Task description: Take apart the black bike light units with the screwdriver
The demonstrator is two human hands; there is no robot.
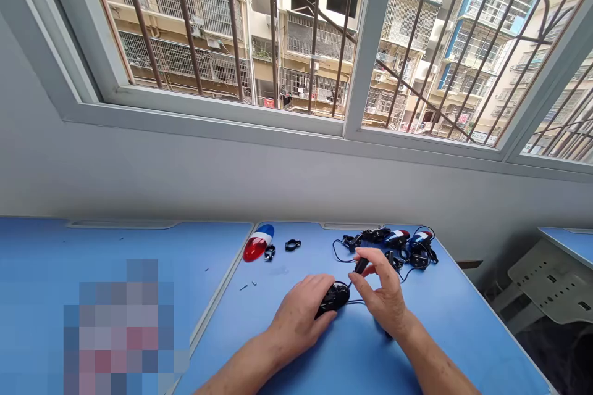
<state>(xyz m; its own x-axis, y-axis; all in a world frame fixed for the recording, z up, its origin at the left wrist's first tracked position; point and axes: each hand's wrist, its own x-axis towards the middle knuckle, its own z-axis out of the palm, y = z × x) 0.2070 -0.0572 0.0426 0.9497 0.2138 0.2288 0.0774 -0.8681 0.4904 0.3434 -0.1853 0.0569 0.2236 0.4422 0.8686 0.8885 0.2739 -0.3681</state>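
Black shell (341, 294), grasped in my left hand (303, 305) over the desk (250, 308); my right hand (386, 302) pinches a small piece (361, 266) beside it. Seemingly I'm handling the cord (356, 302); that calls for slack.

From my view, the blue desk (231, 315) has a tricolour shell (258, 243) at 10 o'clock, two black rings (293, 245) beside it toward 11, and two tiny bits (243, 287) at 9. Between 1 and 2, I see tangled black cables (419, 259) with two smaller tricolour pieces (397, 237).
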